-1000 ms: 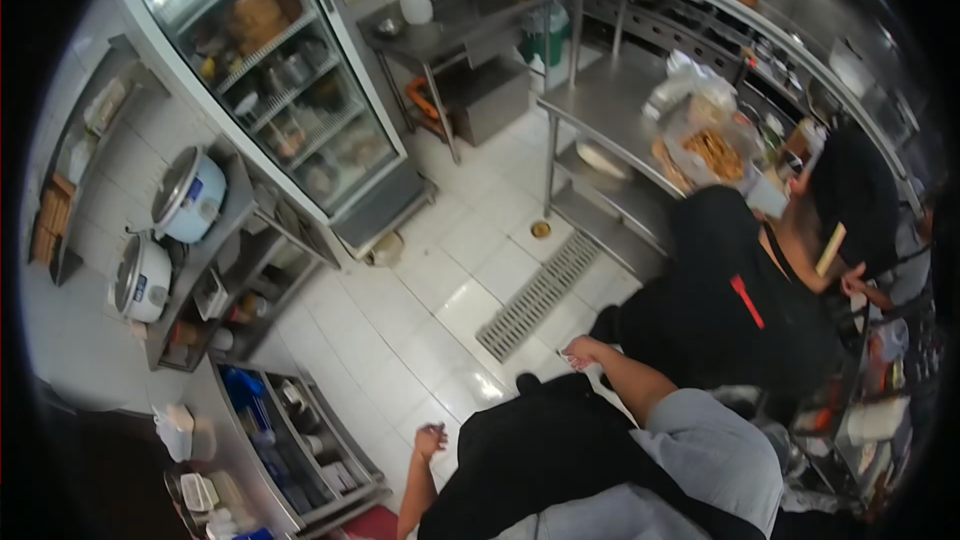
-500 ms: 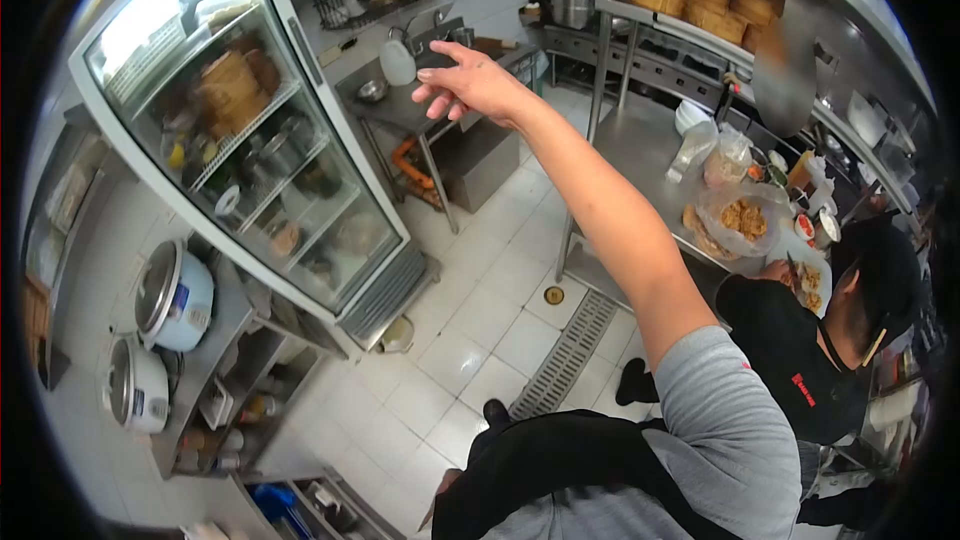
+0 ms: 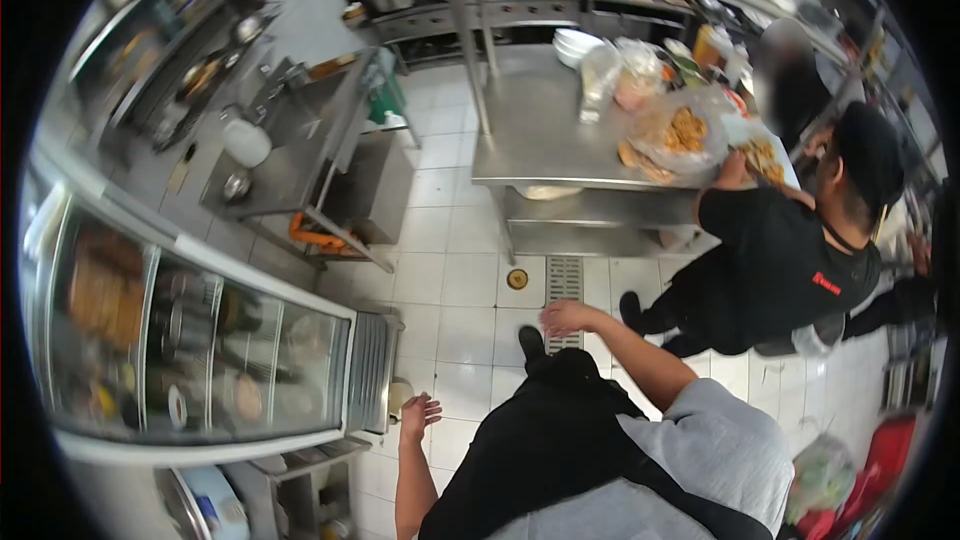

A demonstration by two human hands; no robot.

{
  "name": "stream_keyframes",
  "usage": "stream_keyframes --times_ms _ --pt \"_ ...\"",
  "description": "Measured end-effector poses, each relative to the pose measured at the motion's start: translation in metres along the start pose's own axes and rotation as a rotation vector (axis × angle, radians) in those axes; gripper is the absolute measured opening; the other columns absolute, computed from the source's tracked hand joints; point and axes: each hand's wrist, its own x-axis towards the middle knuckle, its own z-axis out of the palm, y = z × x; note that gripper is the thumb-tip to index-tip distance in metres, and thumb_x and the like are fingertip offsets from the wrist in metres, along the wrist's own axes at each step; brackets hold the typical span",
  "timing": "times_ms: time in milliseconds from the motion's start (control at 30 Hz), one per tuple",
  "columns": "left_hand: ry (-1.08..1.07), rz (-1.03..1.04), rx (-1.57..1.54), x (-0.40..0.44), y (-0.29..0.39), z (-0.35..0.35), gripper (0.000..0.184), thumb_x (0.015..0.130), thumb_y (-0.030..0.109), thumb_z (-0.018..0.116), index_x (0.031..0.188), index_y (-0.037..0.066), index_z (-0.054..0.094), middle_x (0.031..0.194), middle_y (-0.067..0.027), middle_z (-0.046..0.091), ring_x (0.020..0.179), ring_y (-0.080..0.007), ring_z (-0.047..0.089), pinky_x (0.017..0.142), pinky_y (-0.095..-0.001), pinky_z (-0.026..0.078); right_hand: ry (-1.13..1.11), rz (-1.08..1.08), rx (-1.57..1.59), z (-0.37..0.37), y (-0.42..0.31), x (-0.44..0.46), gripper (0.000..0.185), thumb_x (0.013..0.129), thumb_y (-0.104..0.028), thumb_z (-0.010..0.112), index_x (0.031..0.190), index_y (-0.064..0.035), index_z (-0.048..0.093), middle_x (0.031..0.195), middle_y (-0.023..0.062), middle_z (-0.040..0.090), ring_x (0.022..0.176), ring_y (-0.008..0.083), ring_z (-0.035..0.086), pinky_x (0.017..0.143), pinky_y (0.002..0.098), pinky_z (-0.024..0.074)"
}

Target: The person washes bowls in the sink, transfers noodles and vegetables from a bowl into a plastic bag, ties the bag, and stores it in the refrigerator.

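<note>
My left hand (image 3: 420,414) hangs low in front of my body at the left, fingers apart, holding nothing. My right hand (image 3: 567,319) is above the floor drain (image 3: 563,290), to the right of my left hand; its fingers look curled and partly blurred, and what they hold, if anything, cannot be made out. Neither hand touches a surface. My black apron (image 3: 540,420) lies below and between them. A glass-door fridge (image 3: 200,330) stands at the left, nearest to my left hand.
A steel table (image 3: 540,130) ahead holds a plastic bag of food (image 3: 685,130) and white bowls (image 3: 577,46). A co-worker in black (image 3: 785,240) stands at its right end, hands at the food. A steel sink counter (image 3: 290,140) is at the back left; another person stands behind the table.
My right arm, stretched out toward the sink half a second ago, has come down in front of me. The view has turned right, and my left hand shows again.
</note>
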Motion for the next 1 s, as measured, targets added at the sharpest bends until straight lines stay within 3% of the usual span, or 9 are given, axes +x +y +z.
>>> stream_keyframes --times_ms 100,133,167,233,500,667,733,833,1000 --pt "-0.166 0.05 0.077 0.04 0.066 0.025 0.035 0.087 0.027 0.047 0.103 -0.004 0.05 0.091 -0.0153 0.059 0.079 -0.0233 0.061 0.066 -0.0347 0.051 0.2 -0.023 0.267 -0.061 0.045 -0.018 0.023 0.083 -0.01 0.051 0.104 -0.0028 0.054 0.088 0.0105 0.062 0.075 0.0223 0.062 0.061 0.0328 0.0527" --pt "-0.198 0.082 0.129 0.047 0.099 0.041 0.035 0.088 0.027 0.046 0.104 -0.004 0.05 0.092 -0.0152 0.06 0.08 -0.0231 0.061 0.066 -0.035 0.051 0.327 -0.245 -0.25 -0.072 0.038 -0.018 0.021 0.083 -0.009 0.049 0.103 -0.003 0.054 0.086 0.0099 0.062 0.072 0.0206 0.062 0.058 0.0305 0.0513" --pt "-0.246 0.135 0.137 0.058 0.13 0.056 0.035 0.088 0.027 0.046 0.104 -0.003 0.05 0.093 -0.0149 0.06 0.08 -0.0229 0.06 0.066 -0.0351 0.051 0.581 0.009 0.134 -0.077 0.032 -0.017 0.02 0.083 -0.009 0.049 0.1 -0.0029 0.055 0.085 0.0091 0.061 0.07 0.0185 0.061 0.054 0.0285 0.0493" --pt "-0.321 0.185 0.181 0.073 0.19 0.08 0.034 0.088 0.027 0.045 0.104 -0.002 0.05 0.093 -0.0147 0.06 0.081 -0.0228 0.06 0.066 -0.0352 0.051 0.762 -0.14 0.336 -0.088 0.021 0.005 0.021 0.079 -0.019 0.056 0.089 -0.001 0.059 0.075 0.01 0.06 0.06 0.0164 0.058 0.052 0.0267 0.0478" --pt "-0.463 0.641 0.118 0.079 0.447 0.192 0.036 0.09 0.035 0.043 0.103 0.003 0.052 0.095 -0.0087 0.059 0.088 -0.0175 0.056 0.071 -0.032 0.045 0.643 -0.419 -0.567 -0.059 -0.077 0.148 0.034 0.073 -0.034 0.061 0.091 -0.0045 0.061 0.088 0.0154 0.061 0.085 0.0308 0.057 0.075 0.0374 0.045" --pt "-0.567 0.93 0.235 0.106 0.547 0.243 0.043 0.091 0.034 0.042 0.122 0.004 0.041 0.117 -0.0129 0.049 0.105 -0.022 0.048 0.083 -0.0348 0.041 0.511 -0.355 -0.554 -0.042 -0.096 0.157 0.036 0.074 -0.034 0.061 0.094 -0.0039 0.061 0.091 0.0152 0.061 0.09 0.0302 0.056 0.077 0.038 0.0445" --pt "-0.558 1.027 0.27 0.113 0.579 0.268 0.045 0.091 0.034 0.042 0.125 0.004 0.037 0.122 -0.0149 0.046 0.11 -0.024 0.046 0.087 -0.036 0.04 0.451 -0.126 -0.187 -0.051 -0.06 0.15 0.037 0.075 -0.035 0.06 0.094 -0.0035 0.061 0.092 0.0152 0.061 0.089 0.0315 0.056 0.078 0.0396 0.0437" --pt "-0.587 1.152 0.226 0.127 0.609 0.301 0.045 0.091 0.029 0.044 0.126 0.003 0.035 0.125 -0.0161 0.043 0.114 -0.0249 0.043 0.093 -0.0369 0.037 0.766 0.226 -0.479 -0.068 0.031 0.116 0.035 0.075 -0.032 0.057 0.09 -0.0009 0.062 0.091 0.0183 0.061 0.084 0.0343 0.057 0.076 0.0418 0.0437" --pt "-0.763 1.265 0.238 0.153 0.631 0.356 0.045 0.09 0.023 0.048 0.126 -0.001 0.034 0.118 -0.0161 0.051 0.107 -0.0227 0.05 0.091 -0.0332 0.038 1.526 0.787 0.022 0.001 0.164 -0.011 0.024 0.074 -0.026 0.055 0.075 -0.0029 0.063 0.082 0.019 0.062 0.079 0.0336 0.06 0.07 0.0414 0.0484"
